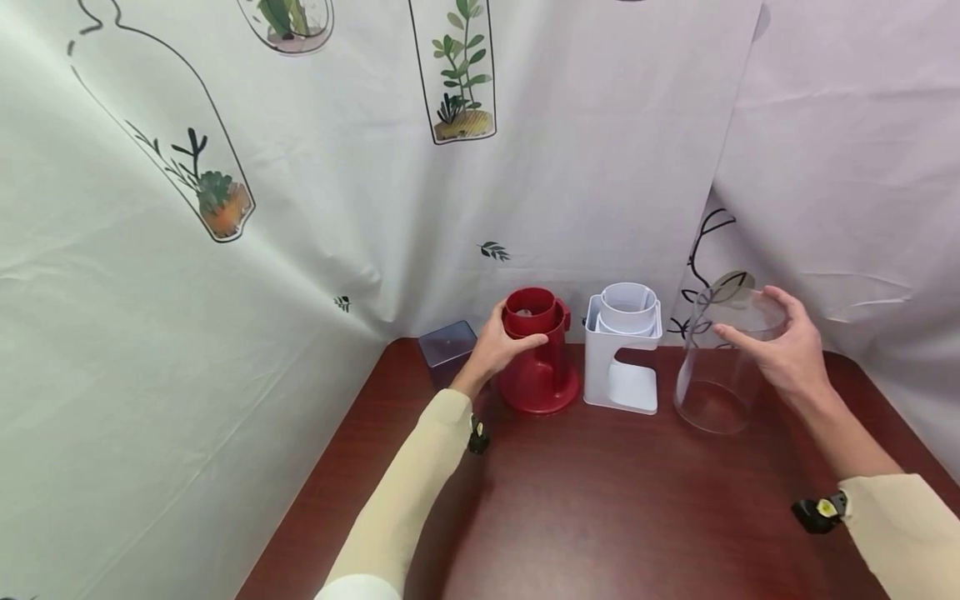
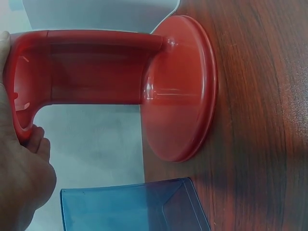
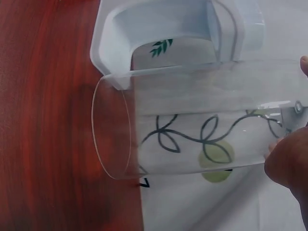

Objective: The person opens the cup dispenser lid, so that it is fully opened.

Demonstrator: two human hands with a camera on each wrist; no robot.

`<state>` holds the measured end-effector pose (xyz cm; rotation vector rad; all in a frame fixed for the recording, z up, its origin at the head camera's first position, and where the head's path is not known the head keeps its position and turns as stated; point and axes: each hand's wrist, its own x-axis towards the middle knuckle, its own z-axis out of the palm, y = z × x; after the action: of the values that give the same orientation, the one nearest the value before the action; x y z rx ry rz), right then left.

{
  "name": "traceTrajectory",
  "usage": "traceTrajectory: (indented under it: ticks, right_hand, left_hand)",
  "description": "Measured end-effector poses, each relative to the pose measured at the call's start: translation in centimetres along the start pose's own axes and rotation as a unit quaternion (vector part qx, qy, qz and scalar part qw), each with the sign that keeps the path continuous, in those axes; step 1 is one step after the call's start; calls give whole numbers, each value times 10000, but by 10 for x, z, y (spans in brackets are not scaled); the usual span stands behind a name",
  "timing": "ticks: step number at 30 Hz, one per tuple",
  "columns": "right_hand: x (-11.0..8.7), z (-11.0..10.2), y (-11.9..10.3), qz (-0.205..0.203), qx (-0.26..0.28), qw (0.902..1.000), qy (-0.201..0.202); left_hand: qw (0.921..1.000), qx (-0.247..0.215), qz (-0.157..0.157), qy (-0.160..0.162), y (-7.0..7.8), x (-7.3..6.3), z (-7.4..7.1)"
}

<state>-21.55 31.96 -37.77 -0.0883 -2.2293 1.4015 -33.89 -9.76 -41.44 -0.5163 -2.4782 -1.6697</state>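
Note:
At the back of the table my left hand [image 1: 504, 346] grips the upper part of a red stand [image 1: 542, 387], thumb across its front. The stand has a round base, an upright column and a cup-like top, and its base rests on the table. On the right, my right hand [image 1: 791, 346] holds a clear plastic cylinder [image 3: 192, 115] near its upper rim, thumb and fingers on opposite sides. The cylinder is upright with a slight tilt; whether its bottom touches the table I cannot tell. Between the hands stands a white holder [image 1: 600, 367] with a round white cup [image 1: 628, 308] in its top.
A dark bluish see-through box [image 1: 447, 343] stands at the back left, partly behind the left forearm. The brown wooden table [image 1: 600, 500] meets a white curtain [image 1: 600, 167] printed with plants along its back edge. Each wrist carries a small black camera mount.

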Motion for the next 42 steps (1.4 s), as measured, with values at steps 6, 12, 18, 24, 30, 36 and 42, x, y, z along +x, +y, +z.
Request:
traceTrajectory:
  ticks: [6,12,18,24,30,36,42]
  right_hand:
    - [4,7,10,58,81,9999,-17]
    - [6,12,17,80,115,9999,-40]
    - [6,16,22,107,137,9998,-56]
    - [9,19,28,154,219,9996,-33]
    - [12,21,31,178,372,9990,-170]
    - [11,21,31,178,428,9986,-264]
    - [10,19,29,216,373,9983,-399]
  left_hand:
    - [10000,51,-28,-24,0,3,0]
    - [10000,21,-61,-75,0,5,-1]
    - [9999,91,-72,-73,0,7,-1]
    - [9998,46,-156,-118,2,5,-1]
    - [9998,56,-167,-100,3,6,-1]
    - [9998,67,-134,-161,4,9,-2]
    - [9997,117,-124,-200,3,10,-2]
